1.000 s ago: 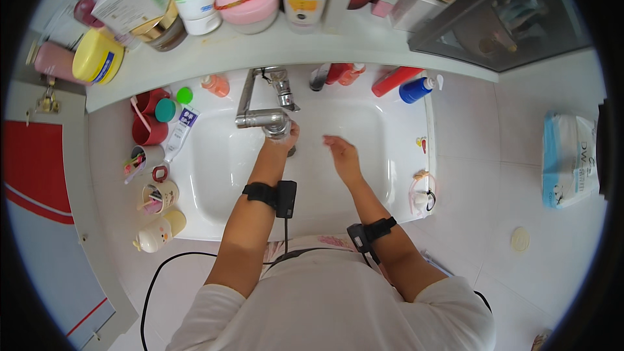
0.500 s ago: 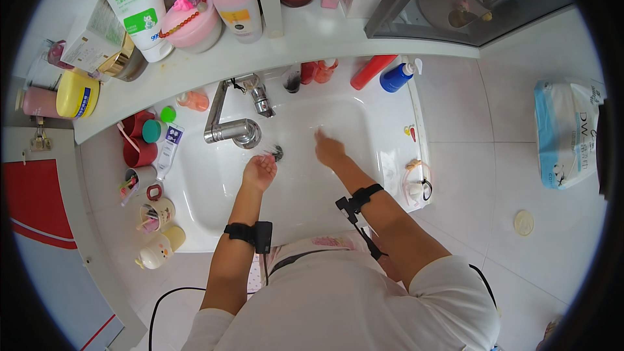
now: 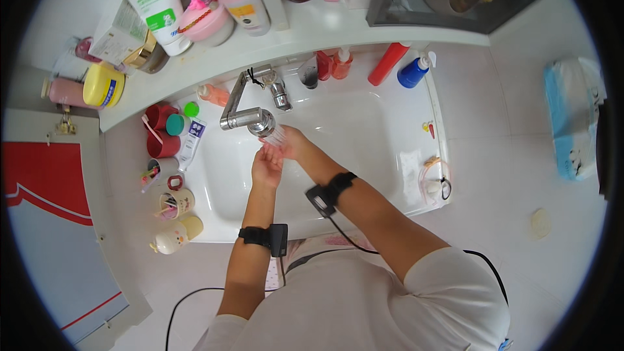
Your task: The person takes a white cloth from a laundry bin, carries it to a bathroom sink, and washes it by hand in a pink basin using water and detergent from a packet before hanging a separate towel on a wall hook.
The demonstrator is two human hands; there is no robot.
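Observation:
Water runs in a bright stream from the round spout of the chrome faucet point(image 3: 261, 123) over the white sink point(image 3: 364, 156). My left hand point(image 3: 267, 166) is turned palm up under the spout, fingers loosely extended and slightly cupped, holding nothing. From the right, my right hand point(image 3: 292, 143) reaches into the same stream, its fingers meeting those of the left. The water partly veils the right fingers, which look stretched out with nothing in them. The drain is hidden beneath the hands. A black band with a small box is strapped round each forearm.
Red cups point(image 3: 162, 145), a toothpaste tube point(image 3: 190, 145) and more cups line the sink's left rim. Behind the faucet stand small bottles point(image 3: 342, 64), a red tube point(image 3: 388, 65) and a blue pump bottle point(image 3: 416, 71). A loaded shelf point(image 3: 299, 32) overhangs the back.
My right hand has moved left from mid-sink to join my left hand under the faucet. A stream of water now shows from the spout. The whole view has shifted slightly.

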